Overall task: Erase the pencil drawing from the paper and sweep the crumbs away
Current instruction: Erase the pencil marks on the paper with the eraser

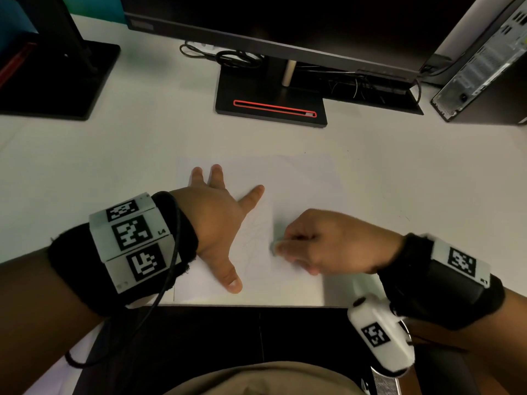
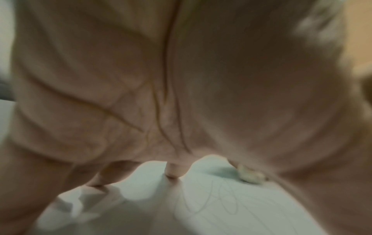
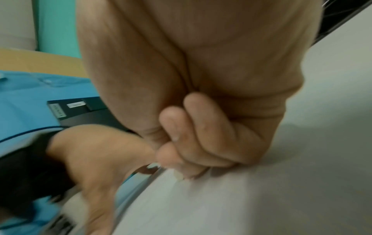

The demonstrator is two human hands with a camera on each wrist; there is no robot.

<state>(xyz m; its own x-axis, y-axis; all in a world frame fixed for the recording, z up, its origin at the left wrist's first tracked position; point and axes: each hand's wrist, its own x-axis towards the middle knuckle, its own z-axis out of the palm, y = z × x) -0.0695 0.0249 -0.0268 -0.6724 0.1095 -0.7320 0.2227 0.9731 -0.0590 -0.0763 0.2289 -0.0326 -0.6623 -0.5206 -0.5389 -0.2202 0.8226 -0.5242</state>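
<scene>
Between the flat, spread left hand (image 1: 219, 220) and pinching right hand (image 1: 322, 246), the eraser (image 1: 274, 248) touches the paper (image 1: 299, 178).

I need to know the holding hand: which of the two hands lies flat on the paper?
The left hand, fingers spread flat on the paper; the right hand pinches the eraser.

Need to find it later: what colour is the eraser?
Off-white eraser, pinched in the right hand; left wrist view shows it best.

Office: white desk (image 1: 114, 143), monitors (image 1: 285, 21) on stands, desktop tower (image 1: 484, 67).
</scene>
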